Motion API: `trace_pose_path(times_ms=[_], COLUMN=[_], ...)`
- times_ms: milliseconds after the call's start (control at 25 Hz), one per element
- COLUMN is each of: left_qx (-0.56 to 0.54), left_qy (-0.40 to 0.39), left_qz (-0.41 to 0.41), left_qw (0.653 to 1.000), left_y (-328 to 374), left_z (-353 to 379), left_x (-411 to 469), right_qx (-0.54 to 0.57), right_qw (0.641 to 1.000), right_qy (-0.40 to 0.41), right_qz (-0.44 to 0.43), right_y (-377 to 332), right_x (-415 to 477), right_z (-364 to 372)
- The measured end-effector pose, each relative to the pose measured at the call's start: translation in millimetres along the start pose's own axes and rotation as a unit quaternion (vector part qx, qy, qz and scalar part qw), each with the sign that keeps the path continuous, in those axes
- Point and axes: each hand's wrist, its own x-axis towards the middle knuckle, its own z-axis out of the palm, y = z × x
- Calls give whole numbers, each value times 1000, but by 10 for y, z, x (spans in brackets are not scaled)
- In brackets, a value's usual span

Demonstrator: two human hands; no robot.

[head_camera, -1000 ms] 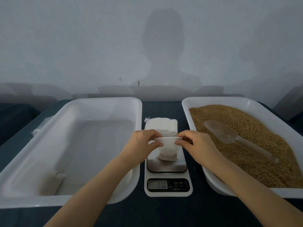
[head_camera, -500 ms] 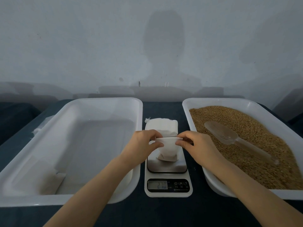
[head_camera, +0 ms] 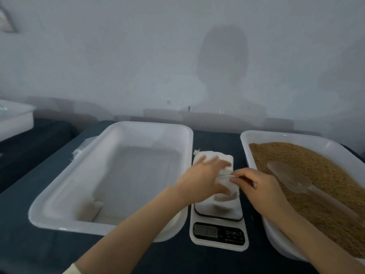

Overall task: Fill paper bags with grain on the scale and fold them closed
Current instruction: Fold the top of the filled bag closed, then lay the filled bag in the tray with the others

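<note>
apparently the opening step: paper bag (head_camera: 229, 186) upright on the scale (head_camera: 219, 232), top edge pinched by right hand (head_camera: 262, 188), left hand (head_camera: 203, 175) spread flat over its mouth. next: fetching the scoop (head_camera: 288, 177) from the grain (head_camera: 325, 165), mouth held wide.

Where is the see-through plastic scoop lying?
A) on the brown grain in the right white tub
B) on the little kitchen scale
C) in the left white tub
A: the clear plastic scoop lies on the brown grain in the right white plastic tub.
</note>
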Motion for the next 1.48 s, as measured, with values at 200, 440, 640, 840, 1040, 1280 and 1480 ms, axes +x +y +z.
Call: trace_pose_path(times_ms=[200, 440, 640, 840, 1040, 1280, 1480], left_qx=[-112, 16, 20, 55, 256, 337, 325], left_qy=[47, 92, -114, -192, -219, 23, -115], left_qz=[-76, -302, -431, -478, -475, -146, -49], left_qw=[990, 949, 895, 855, 813, 930, 938], left_y=[64, -1050, -1625, -1647, -1362, -586, -231], left_z=[-410, -1213, -864, -888, -960, -556, 163], left_x=[-133, -972, -1524, -1619, -1444, -69, 981], right_qx=[100, 105, 104, 100, 101, 117, 118], right_qw=[991, 984, 983, 984, 982, 963, 958], right_qy=[63, 96, 104, 106, 116, 173, 171], right_qz=[57, 103, 107, 105, 111, 169, 197], right_y=[-100, -43, -34, -54, -64, 42, 104], right_x=[-10, 10, 20, 22, 20, 47, 61], right_z=[-98, -112, -121, -125, -129, -192, -187])
